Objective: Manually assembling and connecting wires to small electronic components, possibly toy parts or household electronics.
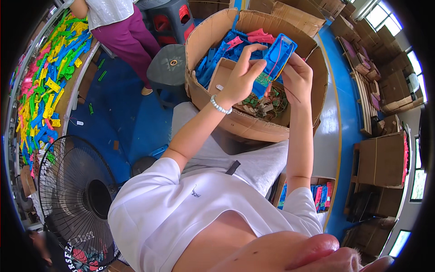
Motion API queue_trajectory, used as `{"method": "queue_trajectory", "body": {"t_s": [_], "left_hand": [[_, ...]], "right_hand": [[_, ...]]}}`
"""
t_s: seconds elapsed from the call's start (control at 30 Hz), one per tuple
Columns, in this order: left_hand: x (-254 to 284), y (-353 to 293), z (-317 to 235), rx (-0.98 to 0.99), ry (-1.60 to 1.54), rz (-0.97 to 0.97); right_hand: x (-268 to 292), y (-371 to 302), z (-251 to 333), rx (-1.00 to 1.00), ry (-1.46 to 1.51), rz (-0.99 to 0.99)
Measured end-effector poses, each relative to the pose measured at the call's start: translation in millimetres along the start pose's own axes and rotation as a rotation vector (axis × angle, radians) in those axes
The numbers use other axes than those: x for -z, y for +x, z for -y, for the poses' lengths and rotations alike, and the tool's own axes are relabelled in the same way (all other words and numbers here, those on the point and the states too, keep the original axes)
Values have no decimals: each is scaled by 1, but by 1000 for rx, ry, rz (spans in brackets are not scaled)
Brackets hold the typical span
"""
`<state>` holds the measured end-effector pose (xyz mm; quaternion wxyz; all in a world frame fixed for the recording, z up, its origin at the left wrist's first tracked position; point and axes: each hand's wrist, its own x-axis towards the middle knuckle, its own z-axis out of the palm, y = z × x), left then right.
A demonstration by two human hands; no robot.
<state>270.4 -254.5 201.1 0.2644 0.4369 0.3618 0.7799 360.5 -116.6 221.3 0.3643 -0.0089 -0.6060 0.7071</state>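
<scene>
A blue plastic casing (282,51), open like a shallow tray, is held up over a large cardboard box. My right hand (299,78) grips its right edge, with the fingers partly behind it. My left hand (244,78), a beaded bracelet at the wrist, closes on the casing's left side. Its thumb lies near the edge and its index finger arches above; the other fingers are mostly hidden. At the casing's lower end sits a small green circuit board (263,80). Thin red and yellow wires (275,68) run from the board along the casing.
The large cardboard box (253,129) holds blue and pink plastic parts (222,51) and a smaller carton of circuit boards with wires (267,103). A black fan (74,199) stands left, near a table heaped with coloured parts (50,90). A person (120,31) stands beside a grey stool (168,68).
</scene>
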Motion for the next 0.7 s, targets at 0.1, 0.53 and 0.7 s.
{"method": "queue_trajectory", "body": {"t_s": [0.1,0.53,0.7], "left_hand": [[2,1,2,-19,112,23],[17,3,23,-337,500,107],[35,10,31,-454,757,196]], "right_hand": [[-1,-10,11,-76,192,53],[-10,-13,-6,120,-47,-77],[-6,-9,-15,125,-152,-46]]}}
